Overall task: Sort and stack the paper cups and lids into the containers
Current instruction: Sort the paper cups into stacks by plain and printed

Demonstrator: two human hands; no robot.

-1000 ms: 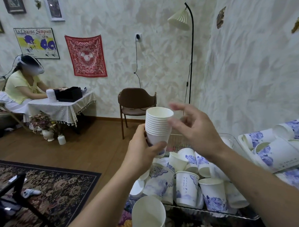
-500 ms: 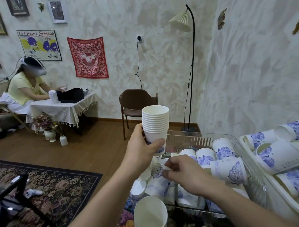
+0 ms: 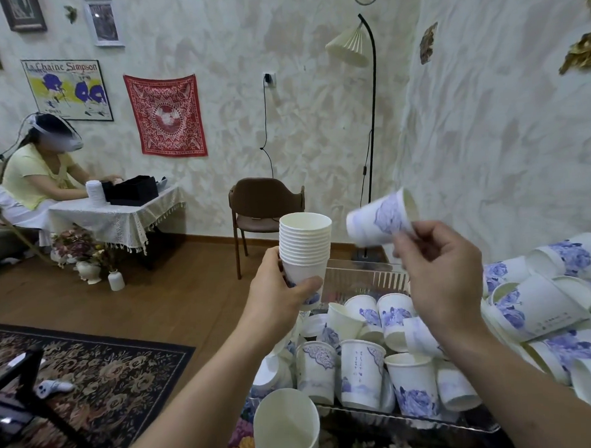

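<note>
Two hands: both raised above the heaped cups, each holding paper cups.
Seated person (image 3: 38,174): far to the left of the left hand's fingers, at a cloth-covered side table (image 3: 117,218) with a small white cup stack and a black box on it.
Rug (image 3: 91,378): patterned, on the wooden floor, left of and below the left forearm.
Chair (image 3: 266,208): brown, against the wall, behind and just above the left hand's fingers.
Left hand (image 3: 277,295): fingers and thumb curled round the lowest cup of the nested stack, gripping it near its base.
Nested stack (image 3: 305,247): upright, mouth up, about ten white rims showing above the left fingers; a trace of blue print shows at the thumb.
Lone open cup (image 3: 286,424): upright, well below the left hand, at the bottom edge of the view.
Floor lamp (image 3: 371,119): black stem and pleated shade, behind the gap between the two hands.
Single cup (image 3: 382,220): blue-flowered, tilted on its side with its mouth pointing right, blurred, just right of the stack's rim and apart from it.
Right hand (image 3: 442,275): fingers curled, fingertips pinching the single cup from below.
Clear container (image 3: 360,275): beneath both hands, holding loose blue-printed cups, some upright, some tipped.
Further cups (image 3: 541,301): piled on their sides, right of the right hand's fingers.
</note>
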